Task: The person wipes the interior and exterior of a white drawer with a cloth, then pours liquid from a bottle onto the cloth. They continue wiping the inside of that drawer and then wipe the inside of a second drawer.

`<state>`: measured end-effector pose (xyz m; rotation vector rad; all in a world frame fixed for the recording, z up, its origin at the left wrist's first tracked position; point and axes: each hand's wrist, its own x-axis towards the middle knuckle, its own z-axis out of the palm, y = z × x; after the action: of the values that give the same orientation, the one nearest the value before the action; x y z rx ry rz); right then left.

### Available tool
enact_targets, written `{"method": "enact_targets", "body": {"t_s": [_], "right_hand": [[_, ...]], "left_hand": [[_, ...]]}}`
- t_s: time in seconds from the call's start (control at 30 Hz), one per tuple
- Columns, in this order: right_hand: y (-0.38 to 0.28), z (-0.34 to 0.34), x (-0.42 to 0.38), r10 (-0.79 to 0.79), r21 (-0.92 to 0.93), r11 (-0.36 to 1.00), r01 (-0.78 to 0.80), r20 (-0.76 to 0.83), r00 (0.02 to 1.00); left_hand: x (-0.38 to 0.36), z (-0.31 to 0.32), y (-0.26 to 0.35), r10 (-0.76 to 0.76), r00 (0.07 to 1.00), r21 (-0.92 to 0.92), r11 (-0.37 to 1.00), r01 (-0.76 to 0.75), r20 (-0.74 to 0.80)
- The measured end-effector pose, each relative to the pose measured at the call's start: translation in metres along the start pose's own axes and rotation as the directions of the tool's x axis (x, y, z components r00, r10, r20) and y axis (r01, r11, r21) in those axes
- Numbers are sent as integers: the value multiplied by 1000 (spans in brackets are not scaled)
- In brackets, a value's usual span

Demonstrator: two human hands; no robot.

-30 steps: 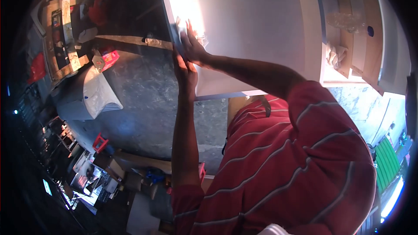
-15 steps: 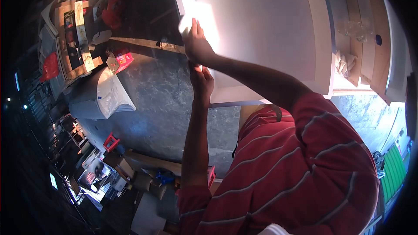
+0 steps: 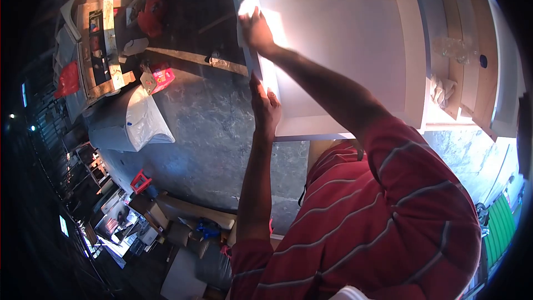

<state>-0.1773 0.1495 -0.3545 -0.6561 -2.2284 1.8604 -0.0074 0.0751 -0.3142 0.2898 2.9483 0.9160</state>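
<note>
A large shallow white wooden box (image 3: 344,50) with raised sides stands in front of me, its inside facing up. My left hand (image 3: 266,108) grips the left side near its close corner, fingers along the outer face and the thumb over the edge. Farther up the same side, my right hand (image 3: 257,33) presses a white wad (image 3: 247,8), perhaps a cloth, against the rim near the far corner. The fingers partly cover the wad, so its exact kind cannot be made out. Bright light falls along the inner left side.
Wooden boards and a crumpled whitish cloth (image 3: 442,90) lie right of the box. On the left are a wooden frame (image 3: 108,44), a pink package (image 3: 162,78), a sheet-covered block (image 3: 141,122) and a plank (image 3: 194,59) on the grey floor. A red stool (image 3: 141,181) stands farther off.
My right hand has slid with the white wad up along the box's left side, away from my left hand. The left hand stays at the edge, slightly lower; the view has shifted a little.
</note>
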Motion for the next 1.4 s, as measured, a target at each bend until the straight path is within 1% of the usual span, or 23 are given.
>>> {"method": "enact_targets", "body": {"t_s": [0.07,0.17,0.2,0.23,0.27,0.3,0.33,0.4,0.47,0.53,0.6,0.67,0.87,0.9,0.97,1.0,1.03,1.1,1.13,1.2,1.27,1.33,1.4], "right_hand": [[-6,-14,48,-11,102,994,-26,349,937],[20,20,64,-180,67,981,181,-23,983],[3,-10,39,-90,230,970,74,60,994],[10,-28,18,-334,60,942,331,55,941],[29,-26,8,-71,16,997,70,81,994],[50,-31,-3,-44,-86,995,50,68,997],[43,-61,-6,76,30,996,-88,293,953],[63,-63,15,28,191,981,-38,51,998],[18,-77,36,-269,141,941,309,-244,932],[10,-62,79,-652,-214,754,621,-126,747],[11,-53,96,-870,-591,278,757,180,460],[14,-59,98,-783,-738,68,671,377,495],[35,-123,121,-614,-717,100,690,501,610],[55,-147,132,-742,-649,155,745,422,521],[44,-209,128,-439,-617,551,562,359,824],[65,-241,140,-549,-793,182,582,409,729],[91,-275,159,-488,-829,128,545,426,762],[87,-319,152,-567,-874,294,386,165,807],[79,-332,147,-602,-923,179,341,171,780],[96,-310,150,-840,-925,193,328,18,543],[115,-274,166,-749,-904,330,271,-76,658],[113,-220,154,-792,-867,367,337,-101,603],[72,-199,118,-689,-881,315,353,44,723]], "left_hand": [[-4,1,-2,30,1000,82,996,-29,-6],[2,-2,1,44,999,-88,995,-45,-15],[-2,1,-5,59,998,-37,998,-60,-20],[-2,3,-8,79,996,12,997,-78,-30],[1,4,-7,84,996,10,996,-84,-37],[-1,3,-5,61,998,1,998,-61,-27],[-2,1,-3,42,999,-6,999,-42,-15],[3,0,0,85,995,7,996,-85,-49],[0,-1,2,108,992,26,994,-106,-68],[0,-1,3,94,994,7,996,-94,-58],[-1,-1,3,41,999,-34,999,-42,-24],[1,0,4,-7,1000,-82,997,7,6],[-2,3,1,0,999,12,1000,1,-39],[-2,3,2,-6,999,9,1000,6,-43],[0,1,7,-8,999,-31,999,7,-42],[0,0,8,-9,999,-58,998,7,-38],[0,0,8,-10,999,-66,998,7,-43],[1,1,6,15,999,-7,1000,-15,-49],[1,1,5,20,998,-11,1000,-20,-54],[0,2,4,22,999,3,1000,-21,-44],[-2,4,-4,70,995,9,998,-70,-67],[-4,12,-13,75,994,-67,995,-81,-81],[-3,7,-7,117,990,10,993,-117,-80]]}}
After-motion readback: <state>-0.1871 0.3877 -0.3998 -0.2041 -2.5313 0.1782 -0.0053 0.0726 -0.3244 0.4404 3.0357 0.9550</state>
